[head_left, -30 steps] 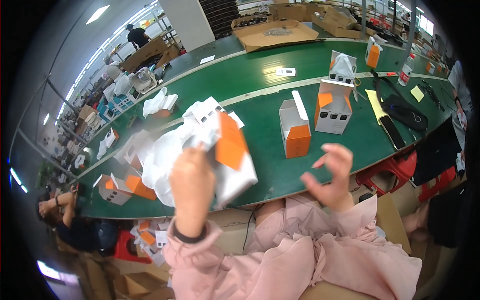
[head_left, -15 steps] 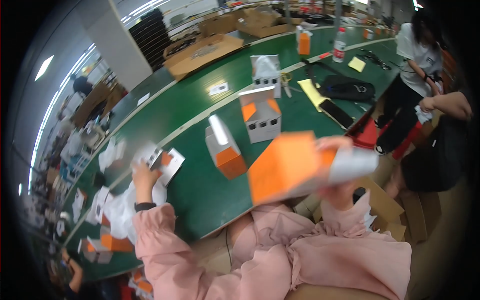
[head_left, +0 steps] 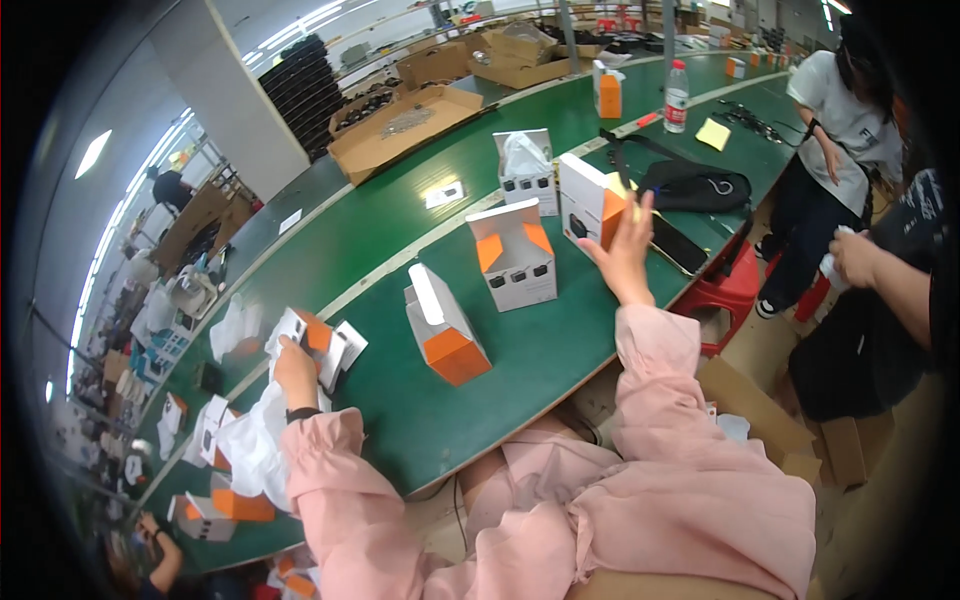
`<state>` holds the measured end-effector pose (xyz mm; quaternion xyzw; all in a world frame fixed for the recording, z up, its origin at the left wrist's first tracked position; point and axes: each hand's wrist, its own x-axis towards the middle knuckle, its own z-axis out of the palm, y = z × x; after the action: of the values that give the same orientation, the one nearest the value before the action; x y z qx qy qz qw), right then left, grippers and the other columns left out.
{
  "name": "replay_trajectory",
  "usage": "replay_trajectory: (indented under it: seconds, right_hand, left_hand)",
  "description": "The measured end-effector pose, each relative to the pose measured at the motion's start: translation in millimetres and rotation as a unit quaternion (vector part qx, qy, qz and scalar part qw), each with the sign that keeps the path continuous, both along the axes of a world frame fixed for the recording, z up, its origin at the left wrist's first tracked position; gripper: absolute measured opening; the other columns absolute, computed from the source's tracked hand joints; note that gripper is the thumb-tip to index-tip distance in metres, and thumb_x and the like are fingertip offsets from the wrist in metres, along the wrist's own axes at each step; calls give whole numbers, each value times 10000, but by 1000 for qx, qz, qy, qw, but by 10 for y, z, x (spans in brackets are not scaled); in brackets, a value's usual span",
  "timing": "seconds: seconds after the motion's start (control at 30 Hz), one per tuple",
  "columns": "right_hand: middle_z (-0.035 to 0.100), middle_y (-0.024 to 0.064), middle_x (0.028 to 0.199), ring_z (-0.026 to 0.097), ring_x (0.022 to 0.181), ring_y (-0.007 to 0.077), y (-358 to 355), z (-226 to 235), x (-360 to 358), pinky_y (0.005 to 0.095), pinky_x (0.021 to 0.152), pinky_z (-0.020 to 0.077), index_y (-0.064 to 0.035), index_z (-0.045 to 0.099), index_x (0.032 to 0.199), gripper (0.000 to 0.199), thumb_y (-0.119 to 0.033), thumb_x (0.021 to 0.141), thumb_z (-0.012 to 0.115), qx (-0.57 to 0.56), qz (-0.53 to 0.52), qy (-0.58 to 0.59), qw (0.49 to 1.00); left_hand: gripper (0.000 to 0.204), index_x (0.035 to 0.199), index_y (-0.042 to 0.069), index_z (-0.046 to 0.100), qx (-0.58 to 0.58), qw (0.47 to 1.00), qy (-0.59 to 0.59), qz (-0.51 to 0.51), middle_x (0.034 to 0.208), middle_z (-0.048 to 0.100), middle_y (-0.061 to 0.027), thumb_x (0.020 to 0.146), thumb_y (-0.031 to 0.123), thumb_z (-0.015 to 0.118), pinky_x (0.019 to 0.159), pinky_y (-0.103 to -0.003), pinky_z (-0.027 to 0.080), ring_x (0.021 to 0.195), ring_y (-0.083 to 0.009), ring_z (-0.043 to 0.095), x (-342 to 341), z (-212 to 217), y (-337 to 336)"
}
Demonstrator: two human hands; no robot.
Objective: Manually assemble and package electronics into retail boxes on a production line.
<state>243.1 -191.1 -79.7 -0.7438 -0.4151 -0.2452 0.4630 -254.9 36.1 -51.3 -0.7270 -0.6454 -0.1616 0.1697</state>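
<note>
My right hand (head_left: pixel 628 255) has its fingers spread and its thumb against a white and orange box (head_left: pixel 583 197) standing upright on the green table (head_left: pixel 400 420). To the left, my left hand (head_left: pixel 295 372) is closed on a white and orange carton (head_left: pixel 316 334) lying among other white cardboard pieces; its fingertips are partly hidden. White plastic bags (head_left: pixel 255 440) lie beside that wrist. Between my hands stand an open-topped box (head_left: pixel 517 270) with orange flaps and a tilted-looking box (head_left: pixel 455 345) with an orange lower part. Behind them, another open box (head_left: pixel 526 170) holds a white bag.
A black bag (head_left: pixel 695 185), a dark phone-like slab (head_left: pixel 678 245) and a water bottle (head_left: pixel 676 97) lie or stand at the right. A shallow cardboard tray (head_left: pixel 405 125) sits at the back. Beside the table are a red stool (head_left: pixel 732 295) and two other people (head_left: pixel 840 150).
My right hand has moved forward, and the box it held now stands on the table with the fingers spread beside it. My left hand stays among the cartons at the left, now gripping one.
</note>
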Motion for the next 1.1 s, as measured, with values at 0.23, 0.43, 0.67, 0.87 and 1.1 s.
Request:
replay_trajectory:
  seconds: [0.23,0.43,0.67,0.87,1.1]
  right_hand:
    - [208,197,1450,281,1317,337,-570,438,-640,440,1046,290,-49,239,1394,792,-156,775,722,208,127,90,966]
    - [310,204,1397,353,1267,378,-642,758,-1902,492,1034,297,-136,254,1392,935,-186,652,822,149,469,-10,870]
    - [404,236,1301,427,1201,389,-616,198,-1887,578,1012,298,-240,200,1391,667,-425,860,557,394,450,38,801]
    - [317,268,1395,385,1250,386,-1129,422,-812,417,1048,310,-47,15,1455,1011,-177,744,722,149,72,115,979]
    - [321,286,1378,370,1238,415,-838,-136,-493,422,1033,307,36,185,1420,860,-107,750,703,18,-116,-90,989]
  left_hand:
    - [350,1134,-48,421,112,989,-89,-29,796,621,-287,812,75,482,662,-536,475,745,-461,608,394,1068,-816]
    - [608,1376,-53,284,88,955,-256,-120,689,630,-211,812,87,460,568,-392,488,596,-337,626,911,1474,-2233]
    - [714,1398,-88,133,-179,768,-403,-465,941,656,-215,837,92,538,695,-315,518,702,-275,663,1426,1153,-3203]
    - [251,1114,-37,531,-390,706,-392,-442,765,654,-133,902,73,453,589,-256,490,681,-151,633,1077,604,-3419]
    - [188,863,2,612,-338,793,-145,-486,708,632,-194,785,137,507,539,-418,477,637,-371,610,1123,-101,-3145]
